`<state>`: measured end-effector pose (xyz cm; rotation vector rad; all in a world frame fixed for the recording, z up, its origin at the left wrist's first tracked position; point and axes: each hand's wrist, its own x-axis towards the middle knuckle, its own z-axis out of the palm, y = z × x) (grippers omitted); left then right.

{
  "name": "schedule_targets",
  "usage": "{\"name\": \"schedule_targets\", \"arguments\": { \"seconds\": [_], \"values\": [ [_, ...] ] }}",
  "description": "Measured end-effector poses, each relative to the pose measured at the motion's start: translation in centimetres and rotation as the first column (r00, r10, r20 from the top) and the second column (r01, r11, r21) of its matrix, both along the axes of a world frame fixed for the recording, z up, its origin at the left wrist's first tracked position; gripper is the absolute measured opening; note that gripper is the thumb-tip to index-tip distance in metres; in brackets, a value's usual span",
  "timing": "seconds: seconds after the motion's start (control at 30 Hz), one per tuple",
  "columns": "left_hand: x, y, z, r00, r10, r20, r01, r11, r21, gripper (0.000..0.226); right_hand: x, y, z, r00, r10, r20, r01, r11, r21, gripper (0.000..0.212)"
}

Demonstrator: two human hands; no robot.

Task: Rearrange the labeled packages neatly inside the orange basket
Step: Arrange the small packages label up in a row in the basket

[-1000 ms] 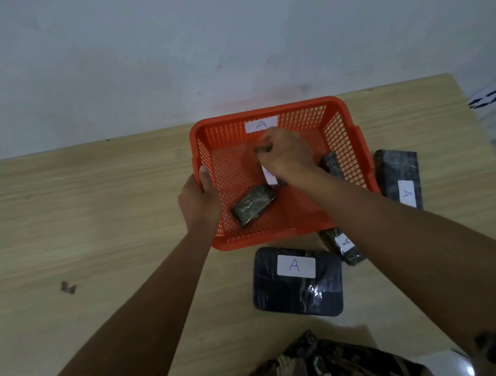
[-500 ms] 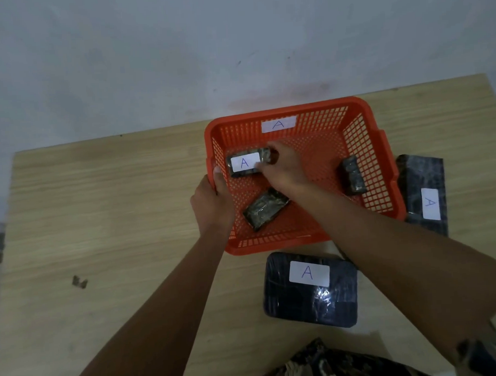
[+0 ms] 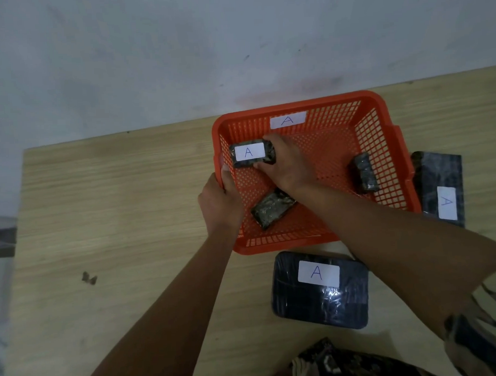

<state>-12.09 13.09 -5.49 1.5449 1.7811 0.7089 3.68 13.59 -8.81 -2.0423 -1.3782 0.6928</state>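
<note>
Three packages (image 3: 252,153) in basket (image 3: 388,164), two outside (image 3: 319,290)

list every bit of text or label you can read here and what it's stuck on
"A" on a white label on the far wall of the orange basket
"A" on the small package held by the right hand in the basket
"A" on the large dark package in front of the basket
"A", faint, on the dark package right of the basket
The other two small packages in the basket show no label.
</note>
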Motion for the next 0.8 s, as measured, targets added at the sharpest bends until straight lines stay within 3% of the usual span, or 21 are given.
{"name": "schedule_targets", "arguments": {
  "seconds": [0.17,0.27,0.33,0.37,0.43,0.47,0.53,0.7,0.8],
  "values": [
    [0.0,0.0,0.1,1.000,-0.005,-0.020,0.005,1.000,0.009,0.052,0.2,0.1,0.6,0.998,0.032,0.058,-0.031,0.999,-0.024,0.073],
    [0.0,0.0,0.1,1.000,0.000,-0.013,0.000,1.000,0.003,0.051,0.7,-1.1,1.9,0.961,0.091,0.262,-0.131,0.982,0.138,0.052],
    [0.0,-0.1,0.0,1.000,0.001,-0.013,-0.001,1.000,0.011,0.050,1.2,-2.5,2.8,0.891,0.309,0.332,-0.371,0.918,0.140,0.031],
    [0.1,-0.1,0.0,1.000,0.002,-0.012,-0.002,1.000,0.017,0.050,1.5,-3.3,3.1,0.818,0.476,0.323,-0.518,0.854,0.055,0.023],
    [0.1,-0.1,0.0,1.000,0.006,-0.013,-0.005,1.000,0.024,0.050,1.6,-4.6,3.5,0.658,0.714,0.241,-0.701,0.697,-0.151,0.023],
    [0.1,-0.1,0.1,1.000,0.004,-0.013,-0.004,1.000,0.025,0.050,1.5,-4.9,3.6,0.629,0.753,0.193,-0.724,0.658,-0.205,0.028],
    [0.1,-0.2,0.1,1.000,-0.001,-0.004,0.001,1.000,0.022,0.051,1.4,-5.0,3.9,0.632,0.762,0.141,-0.725,0.645,-0.240,0.041],
    [0.0,-0.2,0.1,1.000,-0.001,0.001,0.001,1.000,0.031,0.051,0.8,-4.6,4.2,0.608,0.765,0.212,-0.707,0.643,-0.295,0.055],
    [0.1,-0.1,0.0,1.000,-0.006,-0.010,0.007,0.999,0.037,0.051,1.3,-4.6,4.1,0.694,0.705,0.146,-0.656,0.703,-0.274,0.059]
  ]
}}
